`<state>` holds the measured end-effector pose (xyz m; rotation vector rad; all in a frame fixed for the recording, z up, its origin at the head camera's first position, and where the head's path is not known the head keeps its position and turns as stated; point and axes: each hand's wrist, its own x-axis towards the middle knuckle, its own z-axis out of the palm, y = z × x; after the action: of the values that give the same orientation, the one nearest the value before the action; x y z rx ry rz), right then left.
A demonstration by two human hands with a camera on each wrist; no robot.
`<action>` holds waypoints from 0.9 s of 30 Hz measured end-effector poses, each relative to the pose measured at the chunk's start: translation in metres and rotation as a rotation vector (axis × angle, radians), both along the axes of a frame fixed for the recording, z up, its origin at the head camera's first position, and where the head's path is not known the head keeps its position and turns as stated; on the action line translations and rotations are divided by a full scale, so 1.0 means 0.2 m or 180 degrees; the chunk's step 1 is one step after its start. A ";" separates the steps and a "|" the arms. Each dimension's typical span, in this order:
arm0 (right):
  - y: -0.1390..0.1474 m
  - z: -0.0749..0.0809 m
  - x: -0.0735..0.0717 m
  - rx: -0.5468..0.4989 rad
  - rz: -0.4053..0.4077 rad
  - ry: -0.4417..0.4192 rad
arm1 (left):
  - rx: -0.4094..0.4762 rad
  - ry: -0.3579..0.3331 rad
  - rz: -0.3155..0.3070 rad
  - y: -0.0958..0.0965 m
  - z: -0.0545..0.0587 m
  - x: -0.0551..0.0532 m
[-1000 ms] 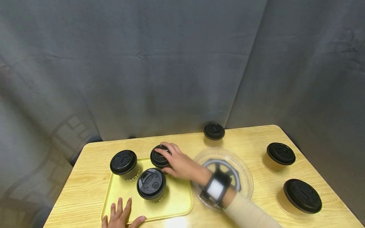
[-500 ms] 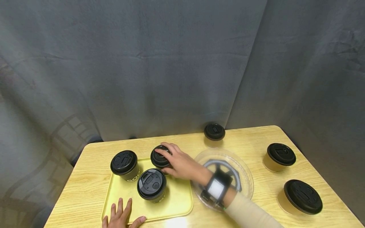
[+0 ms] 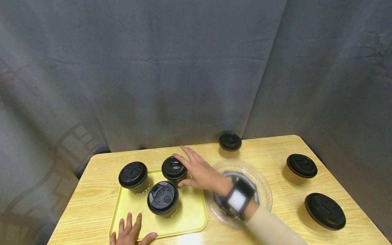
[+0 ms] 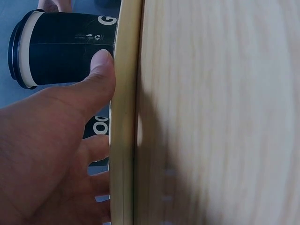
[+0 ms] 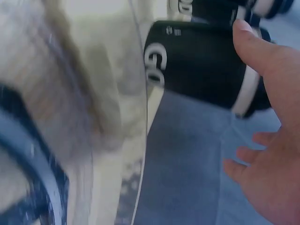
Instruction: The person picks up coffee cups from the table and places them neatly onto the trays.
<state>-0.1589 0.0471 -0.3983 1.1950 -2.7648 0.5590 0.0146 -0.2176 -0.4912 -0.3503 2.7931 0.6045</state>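
Note:
On the yellow tray point(image 3: 190, 221) stand three dark paper cups with black lids: a left cup point(image 3: 133, 174), a front cup point(image 3: 163, 197) and a back right cup point(image 3: 174, 167). My right hand point(image 3: 202, 173) is just right of the back right cup, fingers spread and nothing held. The right wrist view has that dark cup point(image 5: 201, 65) upright beside the hand, thumb near its lid. At the tray's front left my left hand point(image 3: 127, 234) lies with fingers spread over the rim, close to a cup point(image 4: 70, 47) in the left wrist view.
Right of the tray, under my right forearm, is a round clear plastic dish point(image 3: 265, 190) with a dark wheel-like shape inside it. More lidded cups stand at the back point(image 3: 230, 141), at the right point(image 3: 301, 166) and at the front right point(image 3: 325, 211). A grey curtain point(image 3: 183, 85) hangs behind the table.
My right hand has let go of the back right cup's lid and moved a little to the right. The cups and my left hand stay where they were.

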 end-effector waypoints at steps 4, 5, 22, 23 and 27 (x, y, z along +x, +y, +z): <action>0.07 0.02 -0.04 -0.0023 -0.0074 0.0126 | 0.0033 0.0010 -0.0001 0.00 -0.01 0.00; 0.09 0.02 -0.05 -0.0010 -0.0109 0.0172 | 0.0025 0.0016 -0.0006 0.00 -0.01 0.00; 0.42 0.04 -0.23 0.0203 -0.0946 0.0472 | -0.0022 -0.0096 -0.0034 0.00 0.01 -0.01; 0.43 0.03 -0.23 0.0215 -0.0982 0.0443 | -0.0023 -0.0105 -0.0034 -0.01 0.01 -0.02; 0.48 0.02 -0.25 0.0219 -0.1154 0.0322 | -0.0007 -0.0121 -0.0031 0.00 0.01 -0.02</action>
<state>-0.2097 0.1434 -0.3938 0.6807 -2.8322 0.3587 0.0114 -0.2183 -0.4898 -0.3448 2.7577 0.5866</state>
